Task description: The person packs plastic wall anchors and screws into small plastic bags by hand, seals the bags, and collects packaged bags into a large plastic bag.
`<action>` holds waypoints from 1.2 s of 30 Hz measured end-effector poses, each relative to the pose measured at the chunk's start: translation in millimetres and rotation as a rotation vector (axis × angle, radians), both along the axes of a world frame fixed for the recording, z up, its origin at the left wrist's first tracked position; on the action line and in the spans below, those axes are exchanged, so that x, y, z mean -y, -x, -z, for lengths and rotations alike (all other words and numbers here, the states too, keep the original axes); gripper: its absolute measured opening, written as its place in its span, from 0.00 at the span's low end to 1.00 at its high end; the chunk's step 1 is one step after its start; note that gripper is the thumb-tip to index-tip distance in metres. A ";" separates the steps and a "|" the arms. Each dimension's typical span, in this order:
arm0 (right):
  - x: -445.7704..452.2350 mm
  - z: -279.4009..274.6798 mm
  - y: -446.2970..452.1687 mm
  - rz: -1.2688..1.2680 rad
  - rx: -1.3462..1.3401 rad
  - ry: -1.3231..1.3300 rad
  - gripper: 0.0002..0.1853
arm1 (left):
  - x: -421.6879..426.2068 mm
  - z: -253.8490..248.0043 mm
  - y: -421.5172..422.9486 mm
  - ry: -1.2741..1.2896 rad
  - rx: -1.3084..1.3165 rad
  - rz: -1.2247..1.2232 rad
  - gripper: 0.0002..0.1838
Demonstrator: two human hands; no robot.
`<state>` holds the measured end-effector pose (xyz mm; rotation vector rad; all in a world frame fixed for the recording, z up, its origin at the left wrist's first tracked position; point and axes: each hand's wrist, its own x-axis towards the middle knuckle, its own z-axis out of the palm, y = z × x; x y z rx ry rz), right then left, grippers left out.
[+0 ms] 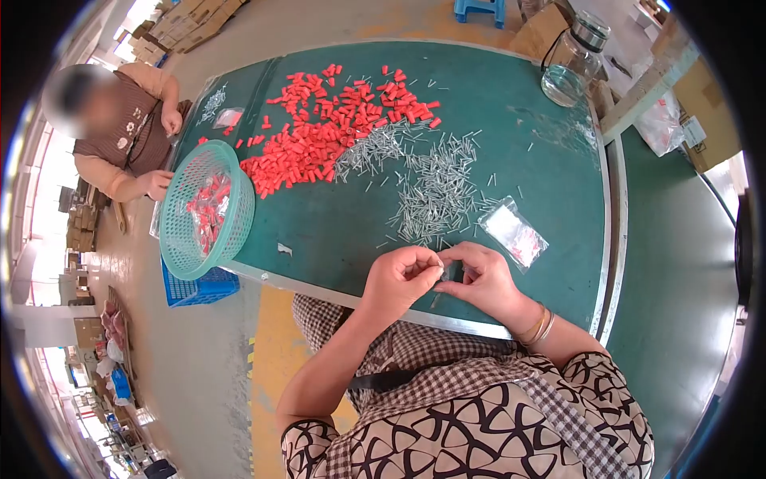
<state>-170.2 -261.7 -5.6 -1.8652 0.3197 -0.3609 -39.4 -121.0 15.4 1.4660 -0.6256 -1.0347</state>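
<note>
My left hand (401, 279) and my right hand (483, 281) meet near the front edge of the green table (319, 231). The fingers of both are pinched close together around something small that looks like a clear plastic bag, mostly hidden by the fingertips. Just beyond them lies a pile of grey metal screws or nails (435, 191). Farther back and to the left spreads a heap of red plastic pieces (299, 152). Clear bags (515, 233) lie flat to the right of the pile, beside my right hand.
A green basket (243, 209) with filled bags sits at the table's left edge, above a blue crate (199, 287). Another person (132, 128) is at the left side, one hand near the basket. A glass jar (568, 68) stands at the back right.
</note>
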 end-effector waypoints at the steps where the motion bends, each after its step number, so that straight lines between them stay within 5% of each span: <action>1: 0.0 0.0 -0.1 0.000 0.000 0.001 0.20 | 0.5 0.4 1.6 -0.003 0.023 -0.005 0.03; 11: 1.0 -4.3 1.8 -0.010 -0.057 -0.057 0.20 | -3.6 0.5 -0.5 -0.040 0.276 0.045 0.03; 20: 1.3 -5.6 3.6 -0.001 0.016 0.000 0.23 | -8.9 -3.1 -4.0 0.018 0.099 -0.118 0.09; 24: 2.0 -1.0 6.6 -0.033 0.168 -0.037 0.25 | -18.3 7.2 -34.3 -0.064 0.733 -0.263 0.08; 28: -0.4 1.5 5.8 -0.089 0.179 -0.047 0.26 | -15.9 18.7 -54.2 -0.238 1.222 -0.105 0.11; 36: 0.3 3.3 3.5 -0.087 0.119 -0.068 0.25 | -5.7 18.0 -63.4 -0.441 1.446 0.193 0.03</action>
